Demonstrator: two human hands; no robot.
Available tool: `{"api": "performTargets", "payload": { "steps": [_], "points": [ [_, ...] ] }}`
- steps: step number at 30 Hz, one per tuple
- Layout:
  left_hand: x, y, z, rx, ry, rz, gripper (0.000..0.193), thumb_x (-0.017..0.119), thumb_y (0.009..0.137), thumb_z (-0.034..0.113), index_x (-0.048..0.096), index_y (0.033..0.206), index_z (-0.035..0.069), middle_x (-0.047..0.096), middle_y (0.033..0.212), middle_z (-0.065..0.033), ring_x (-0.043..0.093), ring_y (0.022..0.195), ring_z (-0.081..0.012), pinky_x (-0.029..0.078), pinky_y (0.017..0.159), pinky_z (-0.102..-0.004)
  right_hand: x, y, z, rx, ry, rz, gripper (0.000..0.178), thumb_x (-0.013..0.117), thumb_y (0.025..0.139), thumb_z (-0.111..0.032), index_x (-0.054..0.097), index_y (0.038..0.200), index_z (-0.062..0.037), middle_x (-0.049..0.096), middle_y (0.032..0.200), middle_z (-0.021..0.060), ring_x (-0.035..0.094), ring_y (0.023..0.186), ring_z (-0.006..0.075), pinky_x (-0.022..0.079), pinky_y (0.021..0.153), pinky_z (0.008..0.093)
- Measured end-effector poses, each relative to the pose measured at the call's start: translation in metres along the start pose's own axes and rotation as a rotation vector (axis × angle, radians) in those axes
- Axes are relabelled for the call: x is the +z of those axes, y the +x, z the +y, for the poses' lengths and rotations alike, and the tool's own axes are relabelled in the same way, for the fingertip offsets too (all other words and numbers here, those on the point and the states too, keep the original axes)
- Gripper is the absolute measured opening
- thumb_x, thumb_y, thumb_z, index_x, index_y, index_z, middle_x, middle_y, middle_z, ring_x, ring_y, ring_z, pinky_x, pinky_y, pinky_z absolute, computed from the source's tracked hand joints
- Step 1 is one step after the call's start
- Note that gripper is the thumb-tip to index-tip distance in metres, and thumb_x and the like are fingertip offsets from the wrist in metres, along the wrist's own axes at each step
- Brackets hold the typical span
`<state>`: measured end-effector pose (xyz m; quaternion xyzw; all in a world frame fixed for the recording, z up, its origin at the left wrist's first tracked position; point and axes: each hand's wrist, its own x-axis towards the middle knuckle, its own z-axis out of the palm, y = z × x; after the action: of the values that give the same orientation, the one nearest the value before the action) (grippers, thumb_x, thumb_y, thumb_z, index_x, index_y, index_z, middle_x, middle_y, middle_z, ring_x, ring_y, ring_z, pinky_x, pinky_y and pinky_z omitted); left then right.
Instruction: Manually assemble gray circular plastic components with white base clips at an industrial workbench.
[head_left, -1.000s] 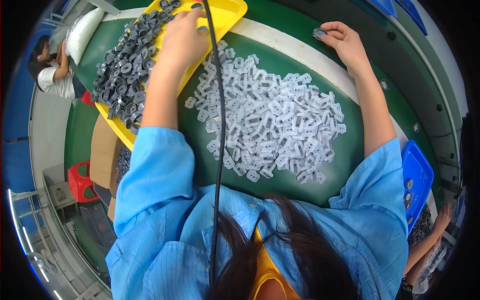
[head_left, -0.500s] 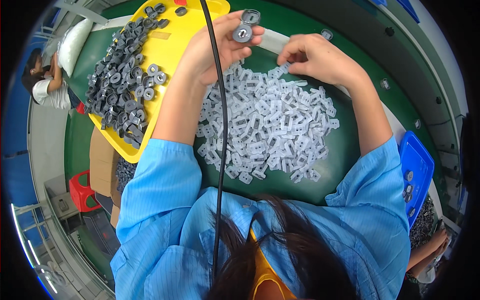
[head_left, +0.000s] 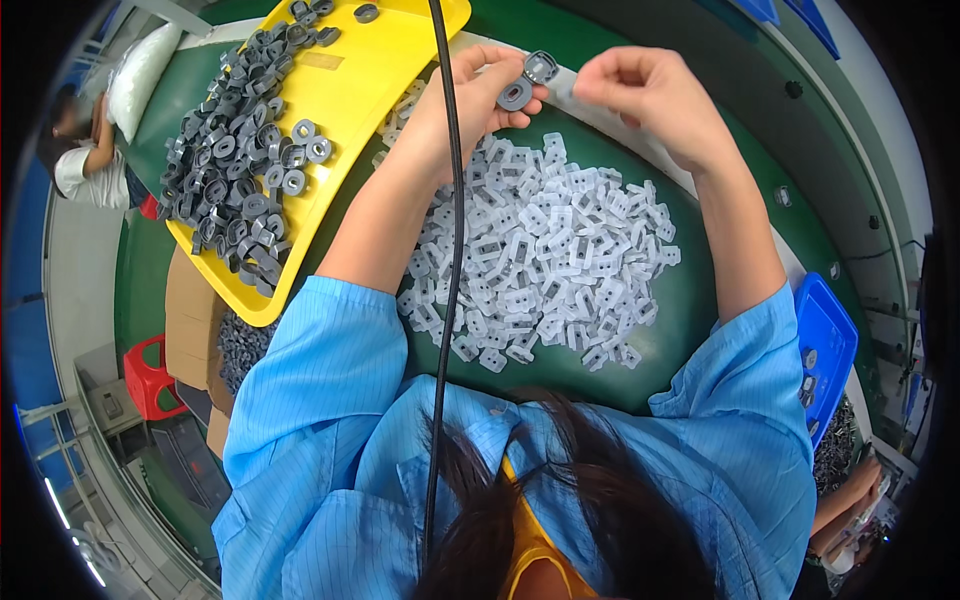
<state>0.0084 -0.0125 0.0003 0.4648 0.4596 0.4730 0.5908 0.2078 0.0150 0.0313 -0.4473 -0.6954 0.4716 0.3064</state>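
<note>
My left hand [head_left: 468, 98] is closed around a dark grey plastic part made of two joined rounded halves, like a small hinged cap [head_left: 515, 94]. The cap's other half stands up at the fingertips. Facing it, my right hand [head_left: 650, 98] is pinched, and a small translucent plastic piece [head_left: 566, 83] shows faintly at its fingertips against the pale strip. Below both hands spreads a heap of similar translucent plastic pieces [head_left: 545, 255] on the green table [head_left: 665, 355]. A few more of them lie beside my left wrist.
A yellow tray [head_left: 345, 100] at the left holds many dark grey caps [head_left: 235, 180]. At the right is a blue tray [head_left: 828, 330] with several parts. A black cable [head_left: 457, 200] hangs across the view. Other people work at far left and lower right.
My right hand has lifted away from the heap, up and to the right, with the translucent piece. My left hand has shifted right and slightly down, turning the grey cap.
</note>
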Motion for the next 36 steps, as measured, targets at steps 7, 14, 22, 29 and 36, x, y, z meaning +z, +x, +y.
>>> {"api": "performTargets", "payload": {
  "steps": [7, 14, 22, 29, 36],
  "points": [
    [0.010, -0.003, -0.001, 0.106, 0.139, -0.046, 0.026, 0.047, 0.097, 0.019, 0.052, 0.114, 0.000, 0.063, 0.097, -0.0111, 0.060, 0.086, -0.0139, 0.050, 0.075, -0.0247, 0.016, 0.008, 0.013, -0.151, -0.007, 0.161, 0.022, 0.071, 0.080, -0.020, 0.069, 0.090, -0.0005, 0.067, 0.079, 0.0034, 0.059, 0.072, 0.0078, 0.046, 0.068, 0.0225],
    [0.009, -0.003, -0.002, 0.079, 0.057, -0.079, 0.025, 0.048, 0.096, 0.020, 0.053, 0.113, 0.002, 0.064, 0.094, -0.0095, 0.059, 0.083, -0.0115, 0.048, 0.071, -0.0230, 0.021, 0.006, 0.018, -0.194, -0.189, 0.272, 0.027, 0.074, 0.077, -0.023, 0.069, 0.091, -0.0004, 0.067, 0.078, 0.0049, 0.061, 0.072, 0.0091, 0.049, 0.066, 0.0251],
    [0.010, -0.004, 0.005, 0.055, 0.082, -0.002, 0.024, 0.057, 0.093, 0.018, 0.055, 0.111, 0.001, 0.063, 0.092, -0.0075, 0.059, 0.082, -0.0096, 0.048, 0.071, -0.0213, 0.006, 0.004, 0.017, -0.075, 0.181, -0.011, 0.025, 0.069, 0.083, -0.016, 0.064, 0.100, 0.0015, 0.065, 0.085, 0.0062, 0.062, 0.072, 0.0091, 0.050, 0.065, 0.0210],
    [0.012, -0.002, -0.003, 0.169, -0.243, 0.014, 0.018, 0.062, 0.089, 0.012, 0.059, 0.101, -0.002, 0.063, 0.096, -0.0088, 0.060, 0.087, -0.0141, 0.050, 0.082, -0.0267, 0.024, 0.004, 0.015, -0.088, 0.414, 0.096, 0.020, 0.067, 0.082, -0.015, 0.065, 0.094, 0.0010, 0.065, 0.083, 0.0054, 0.061, 0.066, 0.0092, 0.051, 0.062, 0.0204],
    [0.020, -0.007, -0.008, 0.145, -0.284, 0.014, 0.016, 0.063, 0.089, 0.010, 0.059, 0.099, -0.001, 0.064, 0.095, -0.0093, 0.061, 0.088, -0.0149, 0.050, 0.081, -0.0270, 0.021, 0.004, 0.023, -0.158, 0.372, 0.072, 0.020, 0.067, 0.082, -0.013, 0.065, 0.096, 0.0019, 0.066, 0.083, 0.0054, 0.062, 0.071, 0.0096, 0.052, 0.066, 0.0218]
  ]
}}
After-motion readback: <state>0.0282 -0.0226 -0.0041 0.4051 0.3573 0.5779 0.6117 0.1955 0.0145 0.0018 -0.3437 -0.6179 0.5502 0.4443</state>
